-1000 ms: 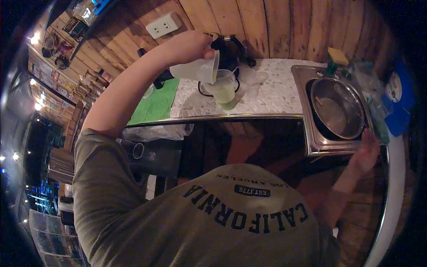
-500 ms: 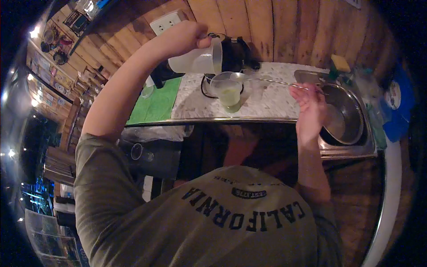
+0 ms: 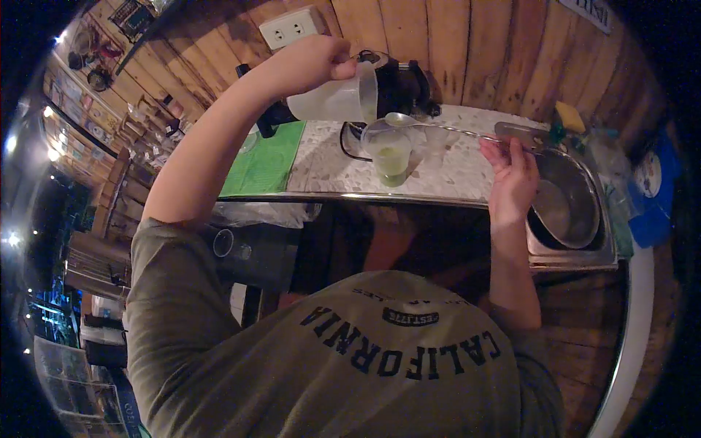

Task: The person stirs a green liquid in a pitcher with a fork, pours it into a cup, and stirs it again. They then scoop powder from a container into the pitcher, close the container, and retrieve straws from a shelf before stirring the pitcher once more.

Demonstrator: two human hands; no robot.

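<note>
Counter (image 3: 453,179): left hand (image 3: 314,62) clasps tilted jug (image 3: 332,101) over cup (image 3: 391,153); right hand (image 3: 511,175) pinches spoon (image 3: 438,128).

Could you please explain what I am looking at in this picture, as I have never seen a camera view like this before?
There is no machine here. A person works with two bare hands, and a single camera worn on the head looks forward and down. That is why the picture is round and bent, with their own shirt at the bottom and the counter above it.

The left hand grips a pale pitcher, tipped with its spout over a clear cup that holds some green liquid. The right hand holds a long spoon by its handle end, with the bowl of the spoon at the cup's rim.

The cup stands on the speckled counter. A green mat lies to the left, a black appliance stands behind, and a metal sink is on the right, with a yellow sponge beyond it.
</note>
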